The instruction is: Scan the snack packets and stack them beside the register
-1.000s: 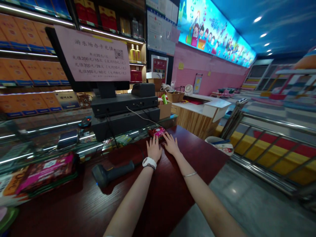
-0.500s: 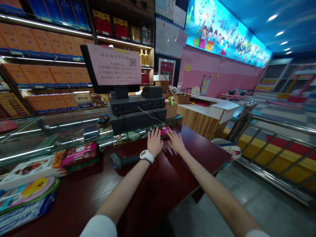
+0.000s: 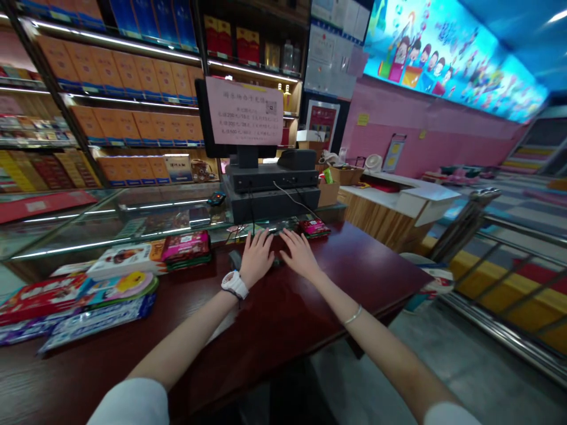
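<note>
At left a blue-and-white packet [image 3: 104, 320] lies on the table [image 3: 372, 265], then a dark scanner [image 3: 235, 260] shows partly behind the left hand [image 3: 257, 258], its fingers loosely spread, then the right hand [image 3: 302, 255], fingers likewise spread, with a pink packet [image 3: 314, 228] just beyond.

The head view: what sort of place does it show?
Probably a shop beside a children's play area: shelved orange boxes, a price sign and a bright cartoon panel suggest it.
</note>
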A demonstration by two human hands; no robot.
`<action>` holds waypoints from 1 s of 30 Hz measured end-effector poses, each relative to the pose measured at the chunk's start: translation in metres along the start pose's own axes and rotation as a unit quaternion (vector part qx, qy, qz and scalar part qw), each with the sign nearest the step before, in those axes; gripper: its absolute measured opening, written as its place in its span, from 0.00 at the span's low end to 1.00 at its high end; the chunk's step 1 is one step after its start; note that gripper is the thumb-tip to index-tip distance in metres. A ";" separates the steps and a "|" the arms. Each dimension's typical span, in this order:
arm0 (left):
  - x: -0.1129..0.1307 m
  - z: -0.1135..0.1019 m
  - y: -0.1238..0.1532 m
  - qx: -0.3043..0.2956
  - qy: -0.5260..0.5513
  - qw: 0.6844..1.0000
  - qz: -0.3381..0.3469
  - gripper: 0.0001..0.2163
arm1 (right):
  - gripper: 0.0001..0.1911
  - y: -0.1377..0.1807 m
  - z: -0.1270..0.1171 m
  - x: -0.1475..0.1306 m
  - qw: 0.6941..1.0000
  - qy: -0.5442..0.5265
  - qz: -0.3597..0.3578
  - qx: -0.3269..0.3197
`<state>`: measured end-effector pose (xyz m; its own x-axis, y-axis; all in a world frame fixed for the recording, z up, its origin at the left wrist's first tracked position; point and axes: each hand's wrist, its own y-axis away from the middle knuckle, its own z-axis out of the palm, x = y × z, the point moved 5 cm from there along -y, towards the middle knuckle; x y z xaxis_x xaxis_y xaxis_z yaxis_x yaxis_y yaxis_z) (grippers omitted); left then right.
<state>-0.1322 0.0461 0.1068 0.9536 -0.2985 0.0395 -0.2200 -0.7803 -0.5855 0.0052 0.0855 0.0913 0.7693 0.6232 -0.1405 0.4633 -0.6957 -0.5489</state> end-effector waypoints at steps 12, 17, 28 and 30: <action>-0.106 -0.054 0.072 0.071 -0.034 0.991 -0.109 0.19 | 0.27 -0.024 0.031 -0.116 0.991 -0.104 -0.086 -0.008; -0.156 -0.065 0.101 0.102 -0.060 0.974 -0.194 0.18 | 0.27 -0.035 0.057 -0.157 0.981 -0.157 -0.110 -0.001; -0.204 -0.067 0.140 0.097 -0.110 0.937 -0.317 0.20 | 0.30 -0.074 0.122 -0.206 0.977 -0.203 -0.047 0.042; -0.205 -0.063 0.141 0.079 -0.128 0.937 -0.316 0.21 | 0.31 -0.081 0.133 -0.205 0.978 -0.205 -0.021 0.041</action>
<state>-0.3714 -0.0371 0.0669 0.9058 0.3533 0.2341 0.4187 -0.6602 -0.6236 -0.2487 0.0612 0.0545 0.5013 0.7528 -0.4266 0.4404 -0.6463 -0.6232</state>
